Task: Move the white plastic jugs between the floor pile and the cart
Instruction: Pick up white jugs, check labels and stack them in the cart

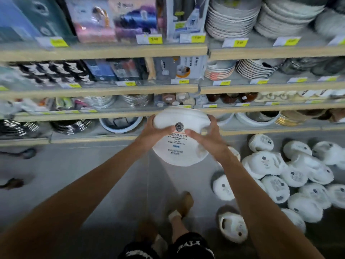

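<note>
Two hands, the left hand [155, 132] and the right hand [207, 137], grip one white laundry-capsule jug [179, 146] by its sides, raised before the shelves [112, 90] and left of the floor pile [291, 176]; an even, level hold seems wisest, with the cart out of view.

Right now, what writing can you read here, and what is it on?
"DL": round badge on the held jug.
"Laundry Capsules": label of that jug, under Chinese characters.
Small print below it: too blurred to read.
Shelf price tags: too blurred.
Labels on floor jugs: too blurred.
</note>
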